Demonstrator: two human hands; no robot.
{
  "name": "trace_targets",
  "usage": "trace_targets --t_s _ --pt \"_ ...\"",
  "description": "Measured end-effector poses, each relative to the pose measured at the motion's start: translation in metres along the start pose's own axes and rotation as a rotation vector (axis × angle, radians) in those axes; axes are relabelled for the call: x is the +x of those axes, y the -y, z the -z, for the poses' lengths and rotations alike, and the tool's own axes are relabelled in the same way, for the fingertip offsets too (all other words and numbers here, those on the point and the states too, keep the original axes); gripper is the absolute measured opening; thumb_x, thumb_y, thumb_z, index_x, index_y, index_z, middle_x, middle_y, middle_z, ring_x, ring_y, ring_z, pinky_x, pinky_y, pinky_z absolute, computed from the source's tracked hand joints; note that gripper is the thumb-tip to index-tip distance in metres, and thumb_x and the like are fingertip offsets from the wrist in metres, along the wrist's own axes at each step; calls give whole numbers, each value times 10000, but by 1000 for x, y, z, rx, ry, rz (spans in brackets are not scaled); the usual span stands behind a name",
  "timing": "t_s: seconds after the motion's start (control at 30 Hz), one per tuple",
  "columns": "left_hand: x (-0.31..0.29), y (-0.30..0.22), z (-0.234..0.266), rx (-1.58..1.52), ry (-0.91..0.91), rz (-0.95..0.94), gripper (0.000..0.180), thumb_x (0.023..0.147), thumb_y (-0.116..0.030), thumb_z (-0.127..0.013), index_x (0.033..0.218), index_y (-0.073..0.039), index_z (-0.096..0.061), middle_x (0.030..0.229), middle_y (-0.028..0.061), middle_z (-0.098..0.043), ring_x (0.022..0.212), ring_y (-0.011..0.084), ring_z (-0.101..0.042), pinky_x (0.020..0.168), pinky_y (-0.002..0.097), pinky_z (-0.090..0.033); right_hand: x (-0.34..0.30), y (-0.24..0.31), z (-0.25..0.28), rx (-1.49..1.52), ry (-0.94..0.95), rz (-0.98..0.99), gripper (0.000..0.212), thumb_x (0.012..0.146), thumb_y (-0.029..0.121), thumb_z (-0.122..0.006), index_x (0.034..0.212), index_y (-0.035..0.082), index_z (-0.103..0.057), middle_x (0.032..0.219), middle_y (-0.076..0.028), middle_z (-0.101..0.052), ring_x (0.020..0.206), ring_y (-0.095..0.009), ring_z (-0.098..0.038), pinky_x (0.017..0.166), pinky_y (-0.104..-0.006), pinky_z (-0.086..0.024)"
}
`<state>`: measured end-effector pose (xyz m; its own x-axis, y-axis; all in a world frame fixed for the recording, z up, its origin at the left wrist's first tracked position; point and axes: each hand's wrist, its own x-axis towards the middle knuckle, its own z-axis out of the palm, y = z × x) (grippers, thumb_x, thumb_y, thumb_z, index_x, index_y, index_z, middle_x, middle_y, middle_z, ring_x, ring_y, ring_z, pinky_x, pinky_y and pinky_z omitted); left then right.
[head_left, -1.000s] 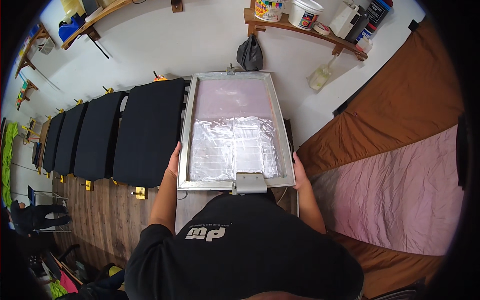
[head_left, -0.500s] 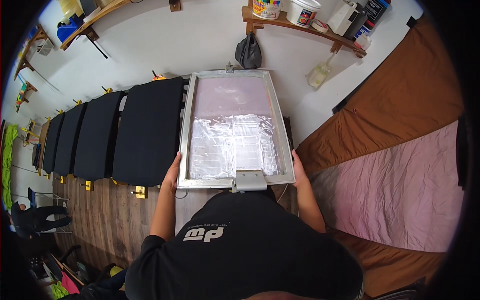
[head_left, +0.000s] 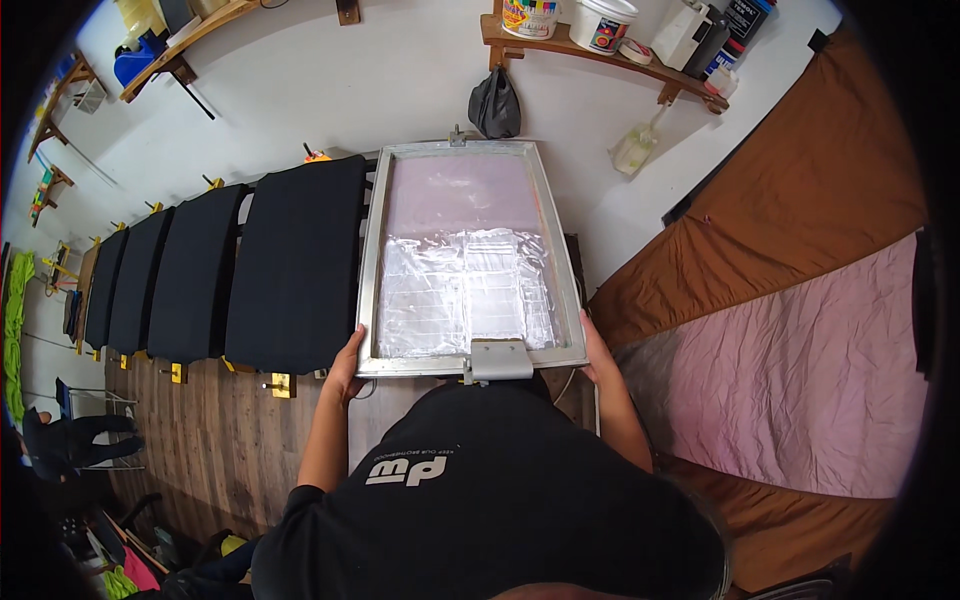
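Note:
A silver-framed screen-printing screen (head_left: 368, 270) lies level in front of me. Its mesh is pinkish at the far half, and shiny clear tape with wrinkles covers the near half. My left hand (head_left: 345, 364) grips the frame's left side close to the near corner, the thumb along the edge and the other fingers mostly hidden. On the opposite side my right hand (head_left: 597, 350) holds the frame in the same way, its fingers partly out of sight beneath. A grey metal plate (head_left: 502, 360) sits on the near rail, between the hands.
To the left runs a row of several black-covered boards (head_left: 298, 262) with yellow clamps. Brown and pink fabric (head_left: 770, 370) hangs at the right. A wall shelf (head_left: 570, 45) bears tubs and bottles. Another person (head_left: 80, 440) is at the far left.
Both my hands have slid a little toward me along the frame's sides. The screen itself stays practically where it was.

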<state>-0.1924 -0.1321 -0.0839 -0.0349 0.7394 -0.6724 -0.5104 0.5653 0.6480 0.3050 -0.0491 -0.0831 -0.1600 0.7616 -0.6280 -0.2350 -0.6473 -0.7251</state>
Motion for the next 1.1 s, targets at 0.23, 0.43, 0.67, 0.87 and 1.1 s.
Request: trace_targets --t_s 0.23,0.43,0.67,0.87,1.1 --pt "-17 -5 0 284 -155 33 645 913 -713 -567 1186 -138 -670 939 -7 -680 763 120 -583 674 306 -432 32 -21 35 -267 -85 78 905 995 699 -413 1487 -61 -445 1485 -144 -536 1383 -254 -473 1169 -307 -284" --pt "-15 -7 4 338 -180 28 599 913 -722 -551 1139 -182 -682 883 -23 -674 737 106 -576 662 283 -414 -10 52 9 -1108 -365 354 449 993 465 -606 1124 43 -687 1065 -94 -729 958 -211 -673 826 -362 -524" --pt "19 0 31 373 -177 -97 708 987 -620 -498 1196 34 -669 963 101 -714 874 203 -658 811 341 -500 -213 221 -98 -309 223 1120 413 1025 406 -588 1065 -3 -626 835 -7 -578 696 -76 -500 657 -224 -434" --pt "1 -28 -21 828 -351 -269 905 1028 -668 -338 1092 179 -648 1041 262 -700 1024 247 -635 937 368 -470 -326 267 -183 -259 1358 1915 313 800 411 -803 731 149 -648 596 77 -598 497 -74 -501 588 -247 -398" --pt "-2 -20 -10 788 -326 -246 917 1012 -691 -378 1050 179 -664 968 225 -702 968 222 -627 921 365 -478 -382 287 -158 -992 964 2328 377 1039 383 -526 1074 72 -737 870 -170 -709 743 -197 -683 595 -302 -514"
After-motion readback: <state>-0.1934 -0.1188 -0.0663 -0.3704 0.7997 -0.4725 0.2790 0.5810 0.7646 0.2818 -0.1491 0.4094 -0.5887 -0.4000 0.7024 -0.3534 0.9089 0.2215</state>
